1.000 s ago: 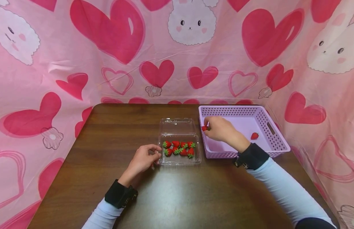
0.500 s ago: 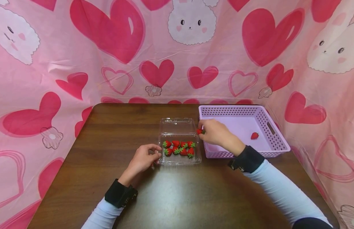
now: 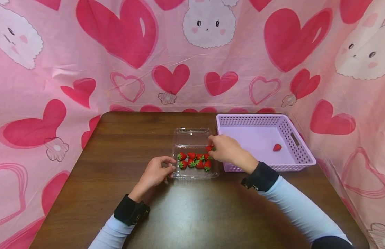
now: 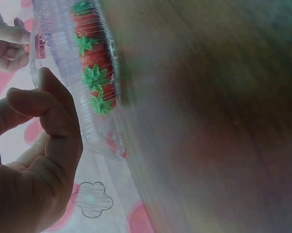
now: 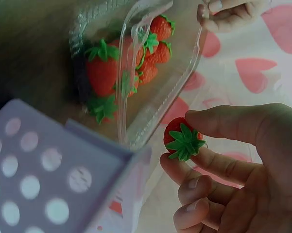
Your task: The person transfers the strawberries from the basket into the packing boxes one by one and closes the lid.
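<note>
In the head view my right hand [image 3: 226, 149] is over the right side of a clear plastic clamshell box [image 3: 215, 174]. Thumb and fingers pinch a strawberry [image 5: 183, 141], its green leaves facing the right wrist camera. Several strawberries [image 3: 191, 163] lie in two rows inside the box, whose lid [image 3: 192, 136] is folded back. At the box's left edge my left hand [image 3: 156, 172] holds the rim with bent fingers [image 4: 58, 104]; exactly where the thumb touches is hard to see.
A lilac perforated basket [image 3: 300, 145] stands right of the box, with one strawberry [image 3: 277, 147] on its floor. Both sit on a brown wooden table [image 3: 130, 138]. A pink curtain [image 3: 192, 90] with hearts and rabbits hangs behind.
My right hand has carried the strawberry leftward from the basket, across its left wall, to above the box's right side. The left hand stays at the box's edge.
</note>
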Demonstrator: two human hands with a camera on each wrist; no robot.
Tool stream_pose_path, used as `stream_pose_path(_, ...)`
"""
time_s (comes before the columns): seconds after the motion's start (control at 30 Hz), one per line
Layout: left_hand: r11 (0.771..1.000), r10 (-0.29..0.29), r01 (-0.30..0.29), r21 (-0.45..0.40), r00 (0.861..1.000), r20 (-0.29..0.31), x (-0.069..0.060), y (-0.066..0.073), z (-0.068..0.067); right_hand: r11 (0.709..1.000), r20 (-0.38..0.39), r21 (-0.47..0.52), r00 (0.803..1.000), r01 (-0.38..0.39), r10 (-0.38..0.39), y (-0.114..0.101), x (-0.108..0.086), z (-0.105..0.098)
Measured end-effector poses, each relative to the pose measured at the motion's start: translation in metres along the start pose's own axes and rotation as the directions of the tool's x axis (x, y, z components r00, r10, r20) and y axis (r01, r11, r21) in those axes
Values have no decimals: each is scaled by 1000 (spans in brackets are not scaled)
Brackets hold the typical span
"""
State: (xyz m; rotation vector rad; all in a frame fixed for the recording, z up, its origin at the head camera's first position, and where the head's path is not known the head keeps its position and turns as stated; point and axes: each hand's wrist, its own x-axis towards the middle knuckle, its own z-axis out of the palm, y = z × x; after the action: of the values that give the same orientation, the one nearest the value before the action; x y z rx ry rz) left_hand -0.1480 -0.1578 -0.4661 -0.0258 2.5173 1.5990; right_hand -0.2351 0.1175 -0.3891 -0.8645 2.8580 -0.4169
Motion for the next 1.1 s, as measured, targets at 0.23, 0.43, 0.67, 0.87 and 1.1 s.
stream_pose_path(0.23, 1000, -7, 7, 8, 1000, -9, 0, 1, 0, 1000, 42, 26, 999, -10, 8, -8, 2, 10)
stream_pose_path(0.43, 1000, 5, -5, 11, 1000, -10, 1, 1, 0, 999, 47, 54, 999, 4, -7, -14, 2, 16)
stream_pose_path(0.67, 1000, 1, -1, 14, 1000, -6, 1, 1, 0, 998, 61, 60, 998, 5, -9, -16, 4, 24)
stream_pose_path(0.87, 1000, -1, 1, 8, 1000, -7, 0, 1, 0, 998, 71, 64, 997, -8, 4, -21, 6, 28)
stream_pose_path(1.1, 1000, -5, 5, 6, 1000, -7, 0, 0, 1, 994, 76, 106, 997, -6, -3, -28, 6, 34)
